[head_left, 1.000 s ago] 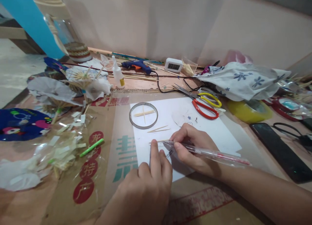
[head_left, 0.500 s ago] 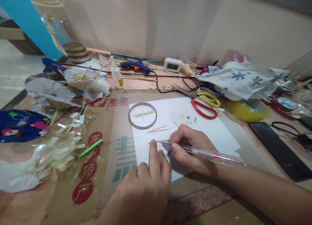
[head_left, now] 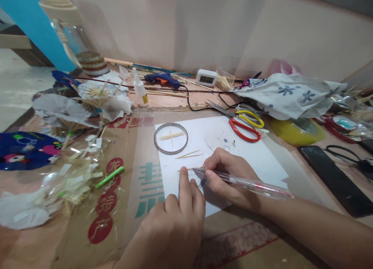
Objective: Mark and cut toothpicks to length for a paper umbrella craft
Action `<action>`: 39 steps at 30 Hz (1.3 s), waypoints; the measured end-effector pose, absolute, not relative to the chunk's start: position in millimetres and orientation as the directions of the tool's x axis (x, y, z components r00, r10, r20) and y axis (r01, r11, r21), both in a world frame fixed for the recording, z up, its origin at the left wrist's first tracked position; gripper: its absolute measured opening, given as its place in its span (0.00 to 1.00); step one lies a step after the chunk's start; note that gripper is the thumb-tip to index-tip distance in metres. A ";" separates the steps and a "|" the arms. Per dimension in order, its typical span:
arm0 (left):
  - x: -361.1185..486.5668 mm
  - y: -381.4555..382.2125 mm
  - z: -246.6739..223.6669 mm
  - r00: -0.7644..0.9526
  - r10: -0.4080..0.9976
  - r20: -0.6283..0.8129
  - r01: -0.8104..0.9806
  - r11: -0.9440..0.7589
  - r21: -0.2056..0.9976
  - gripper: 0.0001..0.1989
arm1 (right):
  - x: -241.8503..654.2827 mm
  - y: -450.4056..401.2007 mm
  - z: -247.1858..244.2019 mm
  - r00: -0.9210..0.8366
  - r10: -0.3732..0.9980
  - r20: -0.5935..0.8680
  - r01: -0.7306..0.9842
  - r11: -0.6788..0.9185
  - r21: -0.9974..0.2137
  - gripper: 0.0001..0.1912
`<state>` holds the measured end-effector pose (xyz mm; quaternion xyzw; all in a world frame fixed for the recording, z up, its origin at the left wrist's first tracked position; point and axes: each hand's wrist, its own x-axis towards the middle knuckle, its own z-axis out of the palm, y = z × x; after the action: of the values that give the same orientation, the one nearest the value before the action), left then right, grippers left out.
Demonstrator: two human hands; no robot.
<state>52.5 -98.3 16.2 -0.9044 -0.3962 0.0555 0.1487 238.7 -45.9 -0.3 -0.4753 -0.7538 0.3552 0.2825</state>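
My right hand (head_left: 230,177) grips a clear pen (head_left: 258,186) with a pinkish-red refill, its tip down at the white paper (head_left: 256,160). Beside that tip, my left hand (head_left: 177,218) presses its outstretched index finger on the sheet, near a thin stick and what looks like a small clear ruler (head_left: 190,174), partly hidden by the fingers. Further up the paper lie a few loose toothpicks (head_left: 189,155). A thin grey ring (head_left: 155,142) encircles several crossed toothpicks (head_left: 171,136).
Scissors (head_left: 244,133) with red and yellow handles lie on the sheet's far edge. Behind are a glue bottle (head_left: 140,89), a blue glue gun (head_left: 163,80) and a small clock (head_left: 206,78). A phone (head_left: 335,179) lies right; small paper umbrellas (head_left: 62,107) and a green stick (head_left: 110,177) lie left.
The whole view has shifted very slightly. Both hands and the pen keep nearly the same place on the paper.
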 end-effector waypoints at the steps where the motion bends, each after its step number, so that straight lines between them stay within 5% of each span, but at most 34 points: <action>1: 52.4 -98.2 16.0 0.679 0.734 0.024 0.701 -0.639 -0.318 0.18 | 238.8 -45.8 -0.3 -0.390 0.917 0.090 0.515 0.297 -0.804 0.04; 33: 48.6 -96.8 10.9 0.708 0.704 0.061 0.674 -0.647 -0.356 0.19 | 236.0 -46.1 -1.1 -0.392 0.915 0.091 0.500 0.295 -0.814 0.04; 39: 47.8 -97.2 6.3 0.710 0.704 0.031 0.670 -0.661 -0.339 0.22 | 242.8 -38.6 8.4 -0.377 0.893 0.248 0.454 0.411 -0.791 0.04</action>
<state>47.8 -97.2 6.3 -0.9098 -0.3773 0.0514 0.1652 242.8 -38.6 8.4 -0.4394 -0.7660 0.3186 0.3444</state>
